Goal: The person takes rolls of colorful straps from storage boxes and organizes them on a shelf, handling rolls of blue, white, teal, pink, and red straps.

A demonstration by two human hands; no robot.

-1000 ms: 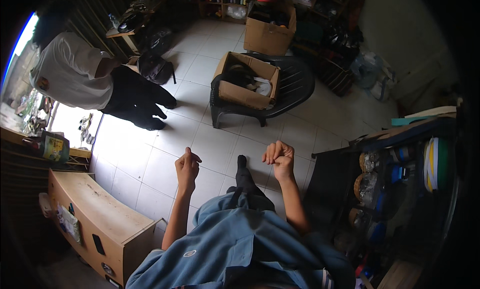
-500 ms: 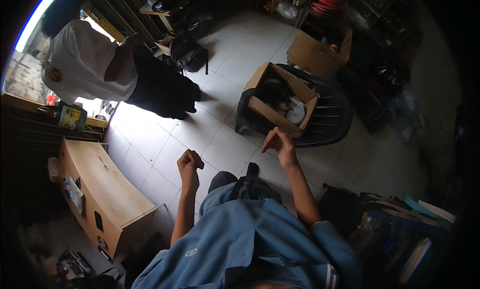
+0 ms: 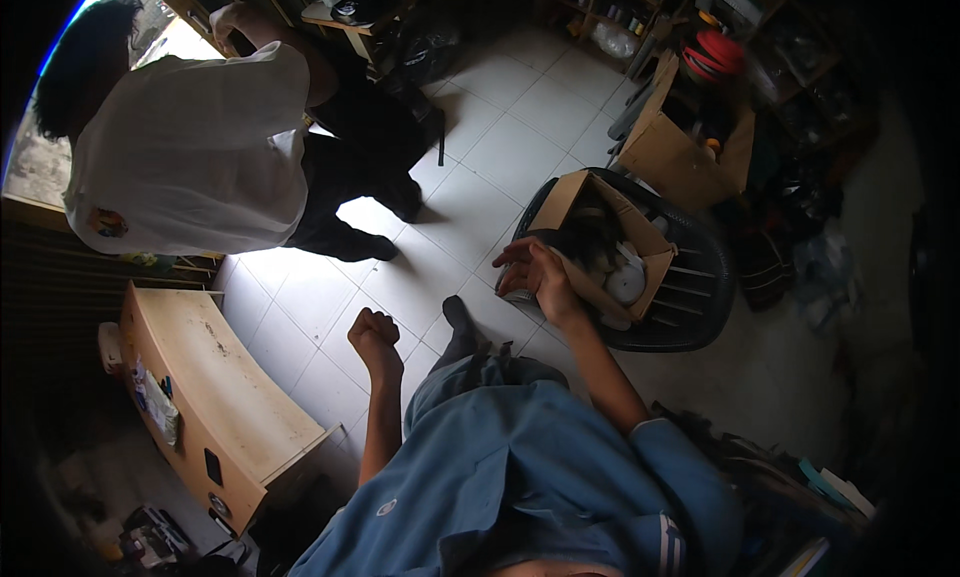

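My left hand (image 3: 374, 339) is closed in a fist above the tiled floor, and nothing shows in it. To its right, my right hand (image 3: 540, 275) is raised with loosely bent fingers apart and nothing in them. In the picture it overlaps the near left side of an open cardboard box (image 3: 655, 241); whether it touches the box I cannot tell. That box stands on a dark plastic chair (image 3: 700, 319). Inside it lie a white roll (image 3: 626, 279) and dark items hard to make out.
A person in a white shirt (image 3: 190, 157) stands at the far left. A wooden desk (image 3: 220, 367) with a phone (image 3: 213, 466) is on my left. Behind the chair is another cardboard box (image 3: 672, 157) with red coils (image 3: 715, 55). Bags and piled goods line the right.
My right hand's fingers have spread, and my left hand remains a fist. The view has shifted, and one of my feet is farther forward. The person in white appears closer, arm raised.
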